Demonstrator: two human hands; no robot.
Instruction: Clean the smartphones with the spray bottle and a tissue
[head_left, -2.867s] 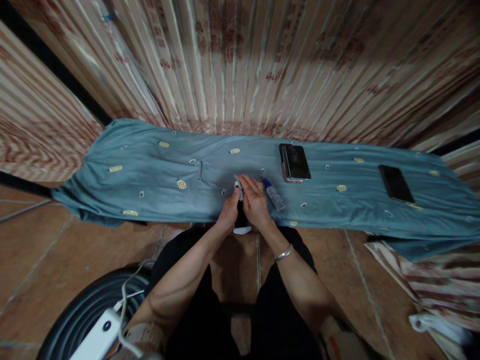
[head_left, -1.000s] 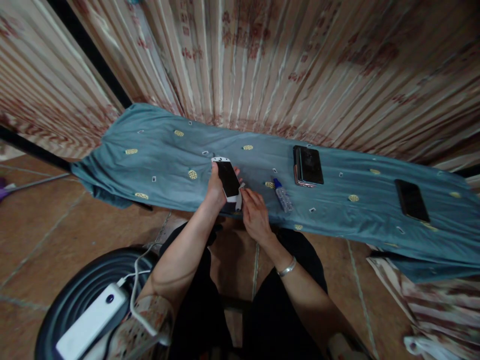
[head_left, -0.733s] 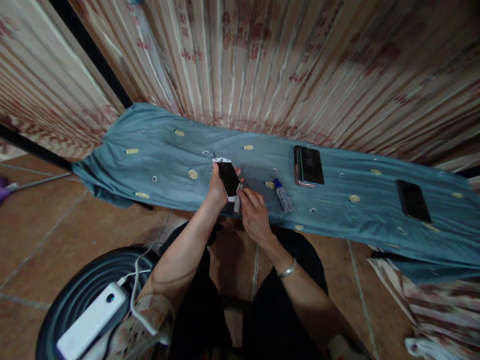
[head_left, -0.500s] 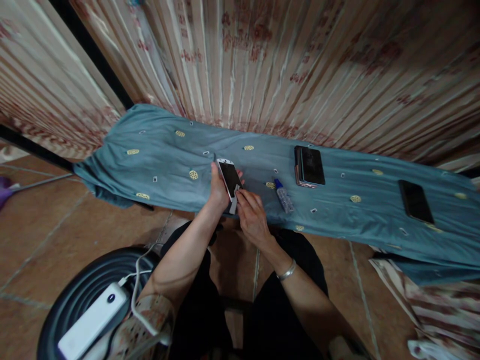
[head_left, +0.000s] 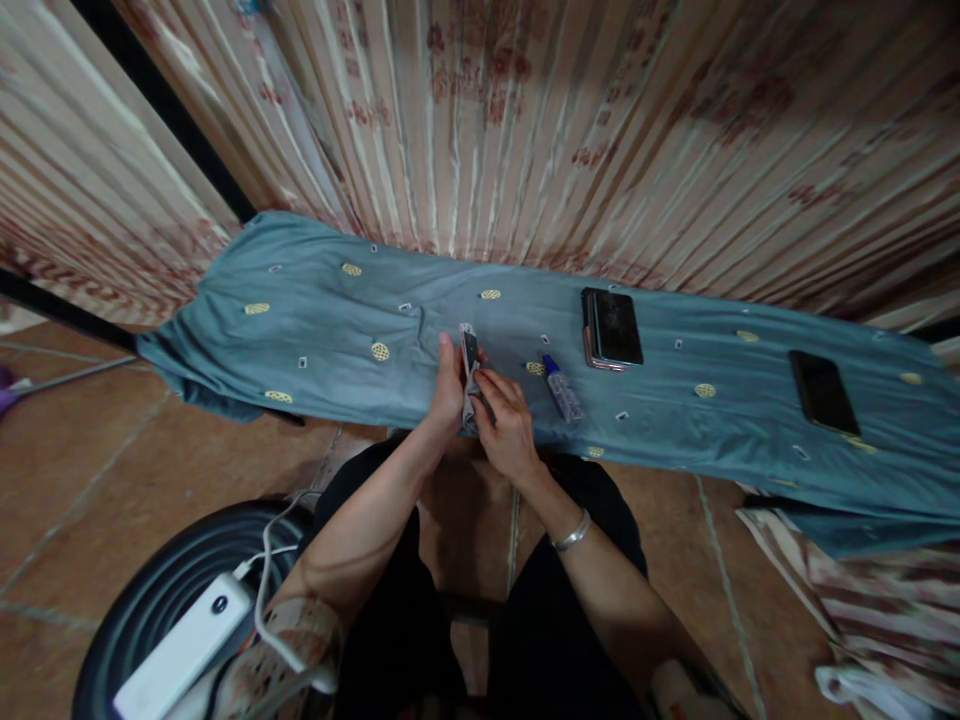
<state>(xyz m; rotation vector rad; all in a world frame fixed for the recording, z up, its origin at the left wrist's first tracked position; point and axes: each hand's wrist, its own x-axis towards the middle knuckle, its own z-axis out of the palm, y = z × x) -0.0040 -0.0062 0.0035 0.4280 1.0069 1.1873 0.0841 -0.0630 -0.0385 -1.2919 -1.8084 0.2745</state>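
A white-framed smartphone (head_left: 469, 347) is tilted on its edge above the near side of the cloth-covered surface. My left hand (head_left: 448, 388) grips it from the left, thumb along its side. In my right hand (head_left: 506, 415) a small grey cloth (head_left: 470, 400) is pinched and pressed against the phone's lower end. Fingers and cloth hide the phone's lower part. Just right of my right hand lies a clear bottle with a blue cap (head_left: 562, 390).
The teal patterned cloth (head_left: 337, 340) covers a long narrow surface, with a curtain (head_left: 480, 150) behind it. Stacked phones (head_left: 615, 328) and a single dark phone (head_left: 823, 392) lie to the right. A white power bank (head_left: 184, 645) with a cable rests on a black round stool (head_left: 112, 610) at lower left.
The phone has turned from showing its screen to nearly edge-on. My right hand has brought the grey cloth round its lower end. The view has shifted slightly.
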